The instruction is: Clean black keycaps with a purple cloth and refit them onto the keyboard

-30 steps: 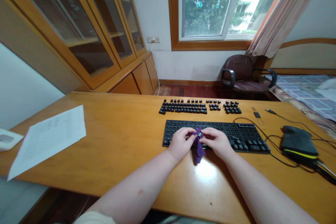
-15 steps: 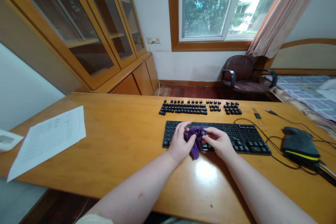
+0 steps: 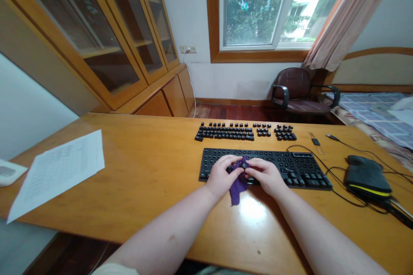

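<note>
Above the near middle edge of a black keyboard (image 3: 300, 172), my two hands come together at a purple cloth (image 3: 238, 190). My left hand (image 3: 222, 172) is closed on the cloth, whose loose end hangs down toward the desk. Between the fingertips of my right hand (image 3: 266, 174) is a small black keycap (image 3: 244, 165), pressed against the cloth. Most of the keyboard shows bare switches; some keycaps still sit on its lower right part. Behind it, removed keycaps (image 3: 227, 132) lie in rows on the desk.
A wire keycap puller (image 3: 315, 141) and a cable plug (image 3: 332, 137) lie to the right. A dark grey pouch with a yellow stripe (image 3: 368, 176) rests among cables. Paper sheets (image 3: 61, 172) and a white object (image 3: 11, 172) are at the left. A chair (image 3: 295, 90) stands beyond the desk.
My hands have drawn closer together around the keycap. The purple cloth has bunched less and its loose end hangs lower, a little to the left.
</note>
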### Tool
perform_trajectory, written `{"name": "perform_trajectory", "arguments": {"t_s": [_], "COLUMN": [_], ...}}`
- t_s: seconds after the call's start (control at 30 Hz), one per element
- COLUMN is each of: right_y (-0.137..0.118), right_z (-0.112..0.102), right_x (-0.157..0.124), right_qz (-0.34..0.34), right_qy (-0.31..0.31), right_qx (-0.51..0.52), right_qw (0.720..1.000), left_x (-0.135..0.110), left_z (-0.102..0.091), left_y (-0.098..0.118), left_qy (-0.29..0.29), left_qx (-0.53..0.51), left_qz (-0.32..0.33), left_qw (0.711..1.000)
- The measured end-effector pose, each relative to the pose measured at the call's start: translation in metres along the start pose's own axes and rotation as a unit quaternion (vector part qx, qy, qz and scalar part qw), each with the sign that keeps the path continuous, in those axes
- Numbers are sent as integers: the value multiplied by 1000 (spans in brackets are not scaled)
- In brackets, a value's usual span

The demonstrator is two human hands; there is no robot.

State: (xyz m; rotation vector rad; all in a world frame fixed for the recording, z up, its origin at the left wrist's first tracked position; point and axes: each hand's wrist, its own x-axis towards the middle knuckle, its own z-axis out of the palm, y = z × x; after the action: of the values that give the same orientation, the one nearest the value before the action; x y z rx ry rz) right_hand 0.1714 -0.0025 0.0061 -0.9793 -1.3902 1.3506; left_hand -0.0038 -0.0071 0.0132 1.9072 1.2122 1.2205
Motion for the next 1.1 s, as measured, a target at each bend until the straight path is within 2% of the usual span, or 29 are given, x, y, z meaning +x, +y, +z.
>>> {"name": "perform_trajectory", "arguments": {"t_s": [0.17, 0.43, 0.67, 0.77, 0.83, 1.0, 1.1], "right_y": [1, 3, 0, -1, 0, 8, 5], "right_z": [-1, 7, 2, -2, -2, 5, 7], "right_x": [-1, -4, -5, -4, -3, 0, -1], "right_qz": [-14, -14, -71, -99, -84, 42, 61], "right_qy": [-2, 115, 115, 82, 73, 67, 62], "right_qx": [-43, -26, -61, -102, -99, -4, -9], "right_qw": [999, 993, 989, 986, 989, 997, 996], "left_x": [-1, -4, -3, -2, -3, -4, -4], "left_z": [1, 6, 5, 5, 5, 5, 4], "left_y": [-1, 1, 4, 4, 3, -1, -1], "left_qy": [-4, 1, 36, 30, 20, -1, -18], "left_qx": [-7, 12, 13, 36, 64, 98, 112], "left_qz": [35, 22, -48, -31, 2, 108, 137], "left_qw": [999, 1000, 998, 998, 998, 989, 984]}}
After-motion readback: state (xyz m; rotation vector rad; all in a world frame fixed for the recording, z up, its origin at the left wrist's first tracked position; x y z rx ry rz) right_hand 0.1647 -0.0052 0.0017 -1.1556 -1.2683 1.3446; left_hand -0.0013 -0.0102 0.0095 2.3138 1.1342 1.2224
